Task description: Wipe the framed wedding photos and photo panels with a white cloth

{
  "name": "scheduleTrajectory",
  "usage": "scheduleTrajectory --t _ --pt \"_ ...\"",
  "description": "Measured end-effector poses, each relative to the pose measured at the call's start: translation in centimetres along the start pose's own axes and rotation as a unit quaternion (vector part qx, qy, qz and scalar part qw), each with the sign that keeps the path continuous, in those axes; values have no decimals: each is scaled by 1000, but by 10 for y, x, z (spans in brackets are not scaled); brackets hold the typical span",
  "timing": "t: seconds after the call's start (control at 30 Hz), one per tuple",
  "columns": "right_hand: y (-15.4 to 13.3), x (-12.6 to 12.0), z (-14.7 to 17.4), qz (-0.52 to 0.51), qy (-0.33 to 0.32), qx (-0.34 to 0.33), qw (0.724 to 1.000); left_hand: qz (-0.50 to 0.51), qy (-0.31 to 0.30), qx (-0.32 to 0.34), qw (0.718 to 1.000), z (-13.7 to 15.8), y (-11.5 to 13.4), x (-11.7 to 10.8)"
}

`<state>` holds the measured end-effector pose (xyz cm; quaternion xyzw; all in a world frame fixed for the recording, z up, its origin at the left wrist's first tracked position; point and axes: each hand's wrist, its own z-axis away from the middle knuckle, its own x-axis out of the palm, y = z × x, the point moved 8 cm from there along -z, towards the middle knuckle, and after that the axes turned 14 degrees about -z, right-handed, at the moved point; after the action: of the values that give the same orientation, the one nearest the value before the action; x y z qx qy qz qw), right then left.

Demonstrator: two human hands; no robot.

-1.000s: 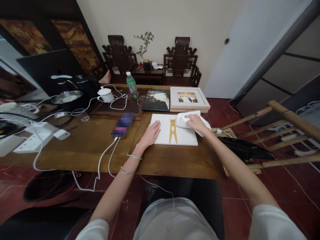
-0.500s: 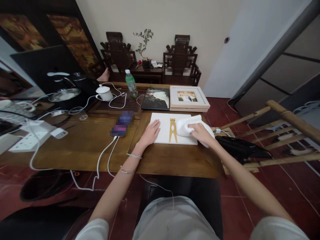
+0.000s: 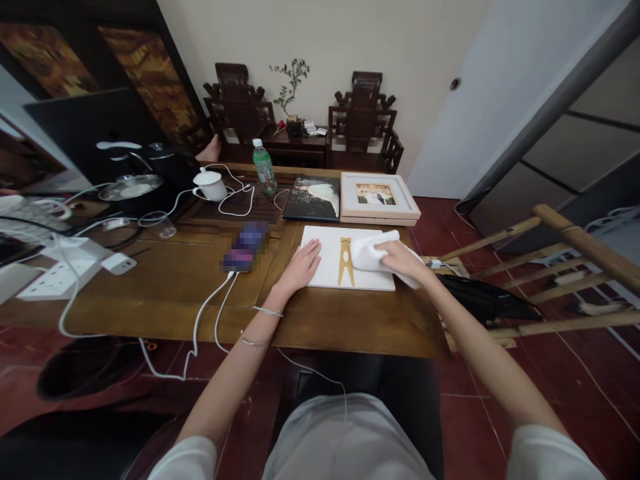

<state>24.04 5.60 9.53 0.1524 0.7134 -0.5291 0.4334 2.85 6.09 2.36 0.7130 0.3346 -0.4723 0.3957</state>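
Observation:
A white rectangular board (image 3: pixel 327 277) lies flat on the wooden table (image 3: pixel 320 327). On its face is a yellow cat-like figure (image 3: pixel 345 261) with long legs; whether it is printed or raised I cannot tell. My left hand (image 3: pixel 303 263) rests flat on the board's left edge, fingers stretched out. With bent fingers, my right hand (image 3: pixel 400 257) grips a bunched white cloth (image 3: pixel 369 252) against the board's right part, just right of the figure. The cloth hides that side of the board.
Behind the board lie a dark photo album (image 3: pixel 313 198) and a framed photo (image 3: pixel 377 198). A green bottle (image 3: pixel 264 168), a white lidded cup (image 3: pixel 210 185), a phone (image 3: pixel 245 248) on cables and a power strip (image 3: pixel 63 270) stand leftward. A bamboo rack (image 3: pixel 575 233) is at right.
My right hand and the white cloth have shifted slightly left and away from me over the board. My left hand stays in place.

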Motion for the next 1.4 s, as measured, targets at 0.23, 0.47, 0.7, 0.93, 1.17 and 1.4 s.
scheduleTrajectory --t 0.23,0.47,0.7,0.93,1.17,1.4 --pt "23 -7 -41 36 130 21 991 1 0 1 1000 0 -1 0" --pt "-9 23 26 50 52 -21 997 6 6 -1 1000 0 0 0" --pt "-52 31 84 8 -106 -59 993 4 8 -3 1000 0 1 0" --pt "-19 10 26 -33 -103 -39 993 5 9 1 1000 0 -1 1" --pt "3 0 -45 -33 128 27 991 4 6 6 1000 0 0 0" --pt "-48 58 -39 -9 29 -59 998 9 17 5 1000 0 -1 1"
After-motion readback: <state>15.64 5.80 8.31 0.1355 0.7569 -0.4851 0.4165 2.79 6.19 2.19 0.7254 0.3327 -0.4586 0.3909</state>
